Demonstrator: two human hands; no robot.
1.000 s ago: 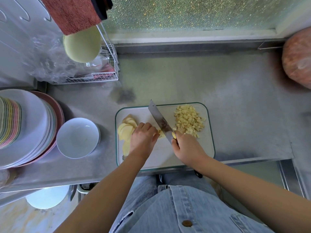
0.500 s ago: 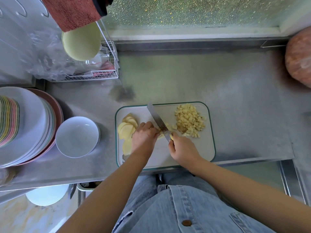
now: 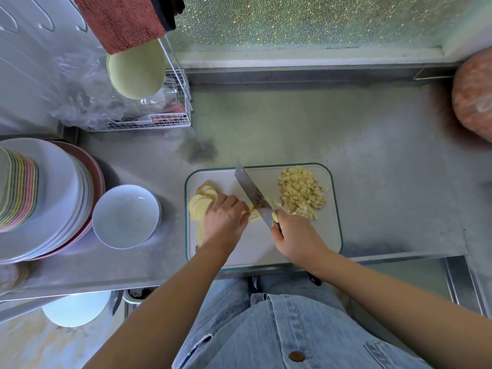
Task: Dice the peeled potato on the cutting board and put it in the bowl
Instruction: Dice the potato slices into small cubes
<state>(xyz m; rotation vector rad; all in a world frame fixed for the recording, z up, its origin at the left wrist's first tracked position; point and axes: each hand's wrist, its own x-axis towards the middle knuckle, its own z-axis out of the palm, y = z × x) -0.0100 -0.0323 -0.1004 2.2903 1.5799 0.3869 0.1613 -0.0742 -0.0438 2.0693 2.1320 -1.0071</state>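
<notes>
The right hand is wrapped round the handle of the knife, whose blade slants across the middle of the cutting board with its edge down on a small bunch of potato strips. The left hand, fingers curled, holds those strips down just left of the blade. To dice well, I judge the knuckles should lead the fingertips and creep leftward evenly after each stroke. The blade should fall straight so the new cubes match the heap, and cut bits should be swept toward the board's far right corner. All the potato is on the board; none shows in the bowl, which stands just off the board's left edge. Counting: one knife, one board, one white bowl, one heap of dice and one fan of uncut slices at the board's left side, partly under the left hand and too overlapped to number. A stack of plates sits beyond the bowl, too many to count
</notes>
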